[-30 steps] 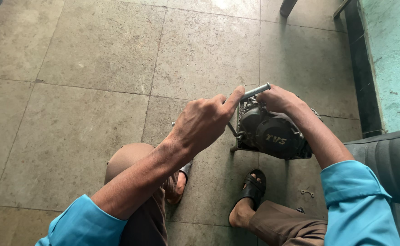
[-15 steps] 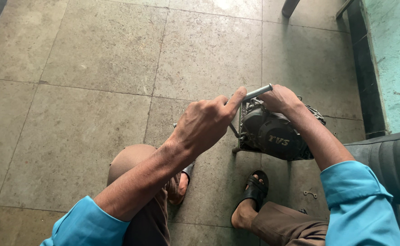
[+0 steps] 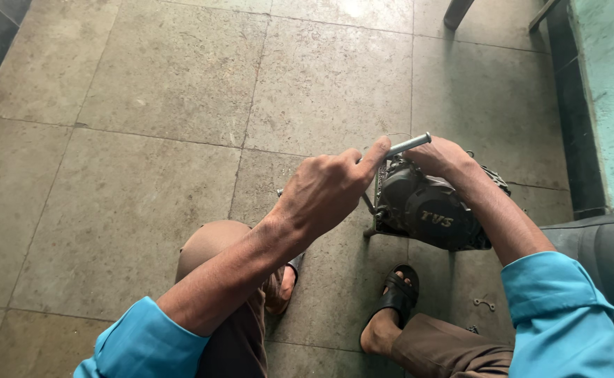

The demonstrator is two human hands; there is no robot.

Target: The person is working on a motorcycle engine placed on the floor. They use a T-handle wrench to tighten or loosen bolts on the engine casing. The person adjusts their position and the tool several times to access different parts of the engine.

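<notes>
A dark grey engine block (image 3: 429,210) stands on the stone floor just ahead of my feet. My left hand (image 3: 328,189) is curled around a metal bar tool (image 3: 406,145), whose silver end sticks out past my index finger above the engine. My right hand (image 3: 438,157) rests on top of the engine, next to the tool's silver end; the tool hides how its fingers grip. Both forearms wear blue sleeves.
Grey stone floor tiles (image 3: 167,140) spread to the left and ahead. A teal wall with a dark base (image 3: 580,119) runs along the right. A dark ribbed seat (image 3: 608,252) sits at the right edge. A small metal part (image 3: 484,304) lies beside my right foot in a black sandal (image 3: 398,294).
Almost nothing differs: both hands hold the same pose at the engine, and the view has drifted slightly.
</notes>
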